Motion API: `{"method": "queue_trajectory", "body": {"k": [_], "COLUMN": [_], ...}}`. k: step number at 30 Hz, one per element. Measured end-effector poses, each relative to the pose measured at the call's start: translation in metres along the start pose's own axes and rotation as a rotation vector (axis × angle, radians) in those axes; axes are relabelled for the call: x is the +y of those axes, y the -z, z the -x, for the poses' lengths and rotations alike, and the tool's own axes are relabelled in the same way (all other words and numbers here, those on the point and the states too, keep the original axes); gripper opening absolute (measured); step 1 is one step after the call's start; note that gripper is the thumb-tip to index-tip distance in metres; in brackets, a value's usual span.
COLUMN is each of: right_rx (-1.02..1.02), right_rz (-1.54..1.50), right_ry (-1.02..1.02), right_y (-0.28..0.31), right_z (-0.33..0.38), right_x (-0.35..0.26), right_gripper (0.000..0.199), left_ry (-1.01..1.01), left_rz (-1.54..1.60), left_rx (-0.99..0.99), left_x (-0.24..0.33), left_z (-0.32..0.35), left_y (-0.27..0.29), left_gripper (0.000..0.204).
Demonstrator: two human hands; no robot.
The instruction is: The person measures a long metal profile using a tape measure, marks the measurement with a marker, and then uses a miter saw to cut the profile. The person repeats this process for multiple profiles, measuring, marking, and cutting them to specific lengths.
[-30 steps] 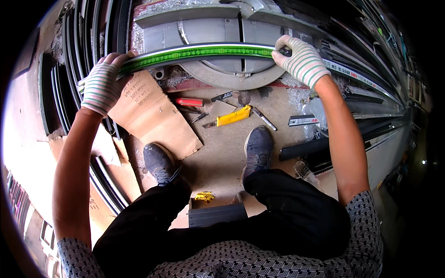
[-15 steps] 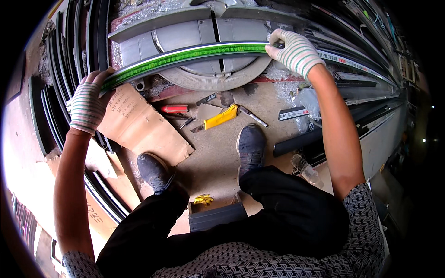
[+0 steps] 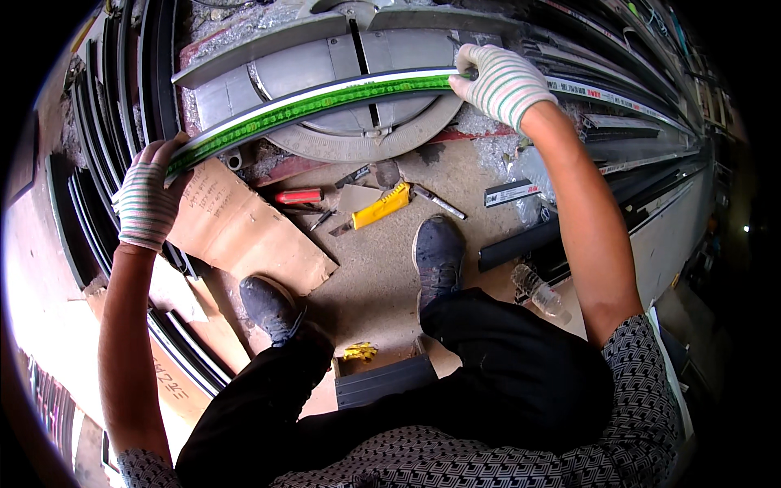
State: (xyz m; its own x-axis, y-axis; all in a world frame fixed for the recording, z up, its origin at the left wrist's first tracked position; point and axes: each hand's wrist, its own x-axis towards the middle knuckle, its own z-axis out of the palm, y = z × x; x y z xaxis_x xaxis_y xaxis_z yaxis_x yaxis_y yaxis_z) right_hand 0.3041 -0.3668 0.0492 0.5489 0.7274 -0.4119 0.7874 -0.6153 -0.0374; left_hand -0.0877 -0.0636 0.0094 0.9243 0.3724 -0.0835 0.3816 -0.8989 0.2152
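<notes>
The green-and-white profile strip now lies higher across the round saw table than a second ago. Left hand grips its left end, right hand its right (both gloved), steadying it over the blade slot.

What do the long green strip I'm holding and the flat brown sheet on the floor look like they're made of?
The long strip looks like rigid metal or plastic under a glossy green film, with a white edge. The brown sheet looks like matte cardboard, with a torn edge.
</notes>
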Motion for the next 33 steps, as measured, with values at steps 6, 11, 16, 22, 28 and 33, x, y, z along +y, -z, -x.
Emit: {"method": "queue_trajectory", "body": {"k": [6,11,16,22,28,33], "right_rx": [0.031,0.039,0.038,0.032,0.002,0.026], "right_rz": [0.008,0.011,0.015,0.004,-0.025,-0.024], "right_ry": [0.013,0.018,0.013,0.001,-0.002,0.075], "right_y": [-0.007,-0.006,-0.005,-0.004,-0.004,-0.006], "right_z": [-0.002,-0.001,0.000,0.000,-0.002,-0.009], "right_x": [0.004,0.003,0.001,0.000,-0.003,-0.021], "right_gripper": [0.035,0.035,0.035,0.035,0.035,0.036], "left_ry": [0.012,0.036,0.045,0.013,0.015,0.013], "left_rz": [-0.023,-0.045,-0.070,-0.108,-0.118,-0.150], "left_rx": [-0.026,-0.066,-0.101,-0.059,-0.062,-0.033], "left_x": [0.009,0.013,0.011,0.010,0.007,-0.011], "left_z": [-0.004,-0.007,-0.008,-0.006,-0.003,0.012], "left_y": [0.006,0.010,0.009,0.011,0.016,0.022], "left_gripper": [0.056,0.056,0.055,0.053,0.048,0.044]}}
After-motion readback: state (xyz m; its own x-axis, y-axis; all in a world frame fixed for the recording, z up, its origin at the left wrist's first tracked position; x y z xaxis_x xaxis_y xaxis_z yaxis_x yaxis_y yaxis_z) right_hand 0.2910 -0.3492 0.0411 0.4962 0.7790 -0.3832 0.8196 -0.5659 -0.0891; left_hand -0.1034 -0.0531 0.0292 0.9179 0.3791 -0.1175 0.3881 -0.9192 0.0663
